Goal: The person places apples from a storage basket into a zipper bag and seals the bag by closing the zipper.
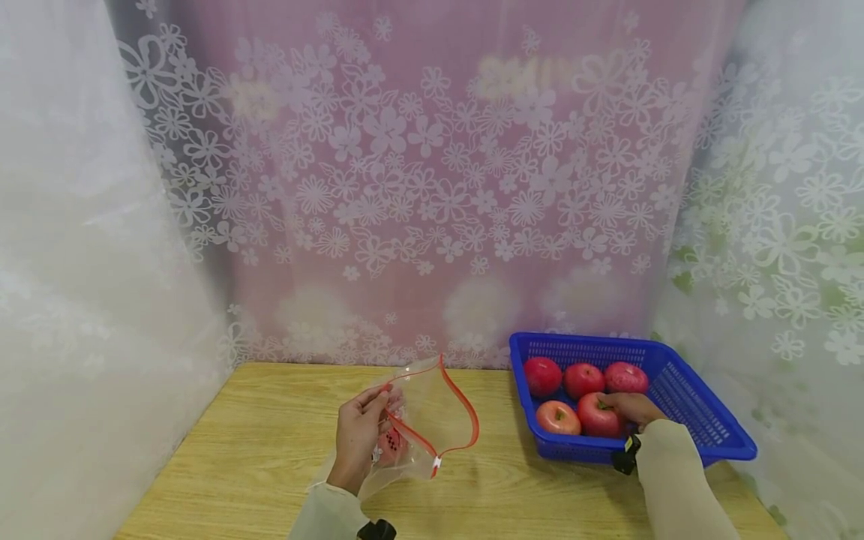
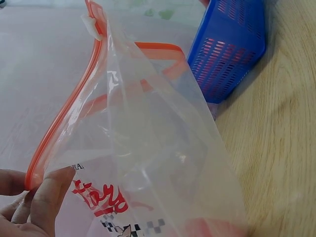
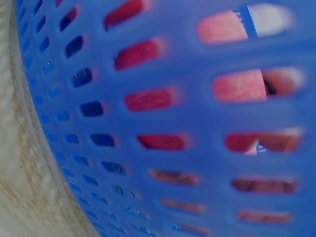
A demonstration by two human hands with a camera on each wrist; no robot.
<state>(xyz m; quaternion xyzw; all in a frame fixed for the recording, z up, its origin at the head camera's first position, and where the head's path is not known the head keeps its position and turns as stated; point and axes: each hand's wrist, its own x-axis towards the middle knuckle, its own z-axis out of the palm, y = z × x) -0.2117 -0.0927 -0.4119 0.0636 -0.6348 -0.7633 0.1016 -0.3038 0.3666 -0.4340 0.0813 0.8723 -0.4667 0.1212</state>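
My left hand (image 1: pixel 359 431) pinches the rim of a clear zip bag (image 1: pixel 432 397) between thumb and fingers. The bag's orange-red zip edge stands apart in a wide loop, with a white slider at its near corner. Red lettering and a checkered print show on the bag (image 2: pixel 168 148) in the left wrist view. Over at the blue basket (image 1: pixel 705 401), my right hand (image 1: pixel 637 409) grips a red apple (image 1: pixel 595 421) in the front row from its right side. In the right wrist view the basket's slotted wall (image 3: pixel 197 118) hides most of that hand.
Several other apples lie in the basket, among them a paler apple (image 1: pixel 558 418) at front left and a red apple (image 1: pixel 626 376) at the back. Both bag and basket are over a wooden table (image 1: pixel 256 420). Floral curtains (image 1: pixel 432 187) hang behind and at the sides.
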